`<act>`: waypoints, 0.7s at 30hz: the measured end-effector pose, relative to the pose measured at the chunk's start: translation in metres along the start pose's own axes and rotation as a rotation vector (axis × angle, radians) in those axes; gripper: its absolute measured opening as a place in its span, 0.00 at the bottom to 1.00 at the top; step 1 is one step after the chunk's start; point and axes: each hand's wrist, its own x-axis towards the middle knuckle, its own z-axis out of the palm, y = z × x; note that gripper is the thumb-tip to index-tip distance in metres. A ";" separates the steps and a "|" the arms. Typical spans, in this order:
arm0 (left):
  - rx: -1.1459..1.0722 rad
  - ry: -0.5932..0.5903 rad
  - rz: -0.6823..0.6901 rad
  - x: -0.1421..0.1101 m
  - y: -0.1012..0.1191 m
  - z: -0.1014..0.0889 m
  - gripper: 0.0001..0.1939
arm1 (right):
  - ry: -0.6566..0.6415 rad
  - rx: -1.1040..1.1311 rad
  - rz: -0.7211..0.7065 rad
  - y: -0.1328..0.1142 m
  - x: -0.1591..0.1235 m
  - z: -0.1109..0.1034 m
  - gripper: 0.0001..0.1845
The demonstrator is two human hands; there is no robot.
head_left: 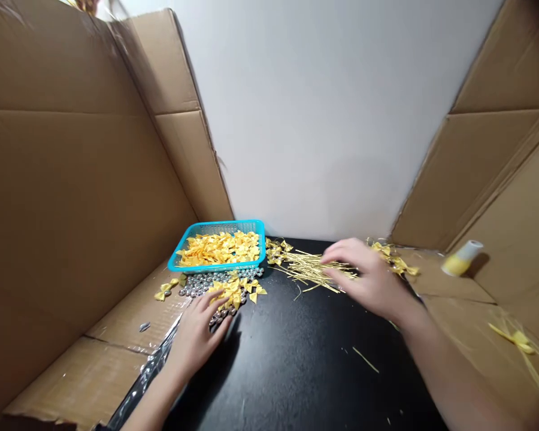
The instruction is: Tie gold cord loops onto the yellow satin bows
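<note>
Turquoise plastic forms the shallow basket (pixel 215 267), in which crinkled yellow bows (pixel 242 242) are heaped. Just in front of it, round, shiny silver beads (pixel 195 284) are scattered, partly covered by a loose pile of bows (pixel 229 293). Over this pile the left hand (pixel 196 335) is held open, its fingers spread; whether any bow is touched cannot be told. Thin, straight golden strips (pixel 309 267) are bunched on the smooth black table (pixel 287 365) to the right of the basket. At their right end the right hand (pixel 363 272) is held loosely curled, thumb and fingers apart; contact with the strips cannot be made out. Creased brown cardboard (pixel 103 374) is set along both sides, and a white-and-yellow cone (pixel 462 258) is seen at the right.
</note>
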 end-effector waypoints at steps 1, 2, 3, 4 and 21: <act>0.006 0.001 -0.015 -0.017 -0.004 0.005 0.14 | -0.218 -0.074 -0.007 0.009 0.003 0.022 0.04; 0.015 0.037 -0.044 -0.032 -0.007 0.008 0.14 | -0.330 -0.099 -0.016 0.017 0.005 0.044 0.03; 0.032 0.053 -0.079 -0.046 -0.009 0.009 0.14 | -0.395 -0.113 -0.016 0.025 0.005 0.065 0.03; 0.049 0.082 -0.101 -0.056 -0.010 0.010 0.14 | -0.442 -0.130 -0.007 0.030 0.003 0.083 0.04; -0.008 0.210 -0.078 -0.077 -0.014 0.009 0.14 | -0.231 -0.295 0.558 0.037 -0.161 -0.007 0.17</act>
